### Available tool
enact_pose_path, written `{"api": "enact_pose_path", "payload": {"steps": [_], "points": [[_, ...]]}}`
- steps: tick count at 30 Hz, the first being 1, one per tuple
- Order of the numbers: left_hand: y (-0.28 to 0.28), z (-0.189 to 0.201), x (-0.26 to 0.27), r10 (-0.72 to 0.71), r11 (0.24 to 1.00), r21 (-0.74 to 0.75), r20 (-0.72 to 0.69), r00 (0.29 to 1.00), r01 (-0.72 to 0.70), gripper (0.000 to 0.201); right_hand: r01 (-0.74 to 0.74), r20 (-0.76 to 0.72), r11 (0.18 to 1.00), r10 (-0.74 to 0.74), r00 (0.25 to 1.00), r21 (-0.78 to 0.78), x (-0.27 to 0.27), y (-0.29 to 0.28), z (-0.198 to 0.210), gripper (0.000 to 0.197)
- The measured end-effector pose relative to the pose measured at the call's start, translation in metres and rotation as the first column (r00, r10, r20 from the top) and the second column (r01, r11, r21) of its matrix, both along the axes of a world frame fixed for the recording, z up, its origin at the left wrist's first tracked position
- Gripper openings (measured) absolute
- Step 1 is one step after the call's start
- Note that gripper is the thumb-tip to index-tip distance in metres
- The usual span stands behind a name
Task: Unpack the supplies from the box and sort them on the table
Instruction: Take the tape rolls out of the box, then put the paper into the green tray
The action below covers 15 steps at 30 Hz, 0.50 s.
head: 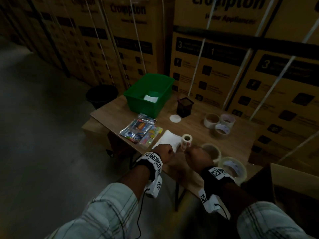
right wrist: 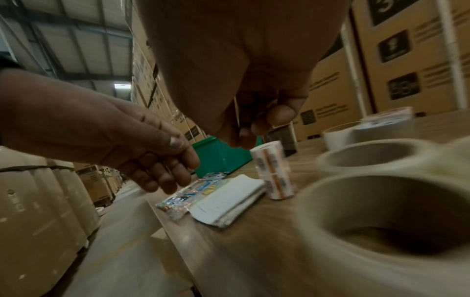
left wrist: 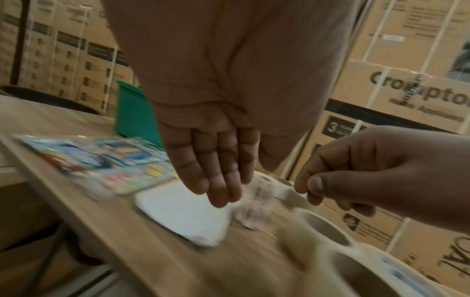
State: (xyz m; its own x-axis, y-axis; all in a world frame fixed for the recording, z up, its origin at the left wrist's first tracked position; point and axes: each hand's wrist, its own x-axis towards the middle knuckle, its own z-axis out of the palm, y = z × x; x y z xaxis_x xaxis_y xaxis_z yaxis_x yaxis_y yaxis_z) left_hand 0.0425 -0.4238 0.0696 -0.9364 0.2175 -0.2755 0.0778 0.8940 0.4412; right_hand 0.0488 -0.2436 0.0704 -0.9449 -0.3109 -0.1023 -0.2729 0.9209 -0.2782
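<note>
Left hand (left wrist: 218,160) is hovering released, fingers straight, over the white pad (head: 168,140); label roll (head: 186,142) is standing upright beside it on the counter (head: 189,128). Right hand (head: 198,156) is curling its grip; contents cannot be told.

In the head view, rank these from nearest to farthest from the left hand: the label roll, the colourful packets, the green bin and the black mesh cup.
1. Label roll, just right of the left hand.
2. Colourful packets, ahead-left.
3. Green bin and black mesh cup, both at the table's back: too close to call.
</note>
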Motion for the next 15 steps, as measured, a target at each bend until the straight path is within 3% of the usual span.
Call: {"api": "enact_pose_path", "payload": {"steps": [11,15], "points": [[-0.198,-0.017,-0.073,0.054,0.998,0.015,0.002,0.999,-0.054,0.028,0.032,0.046,0.999,-0.033,0.998,0.033,-0.063,-0.176,-0.019,0.02],[-0.232,-0.023,-0.097,0.001,1.0,0.024,0.053,0.999,-0.003,0.024,0.09,0.082,0.996,-0.091,0.992,0.024,-0.07,-0.215,-0.021,0.02]]}}
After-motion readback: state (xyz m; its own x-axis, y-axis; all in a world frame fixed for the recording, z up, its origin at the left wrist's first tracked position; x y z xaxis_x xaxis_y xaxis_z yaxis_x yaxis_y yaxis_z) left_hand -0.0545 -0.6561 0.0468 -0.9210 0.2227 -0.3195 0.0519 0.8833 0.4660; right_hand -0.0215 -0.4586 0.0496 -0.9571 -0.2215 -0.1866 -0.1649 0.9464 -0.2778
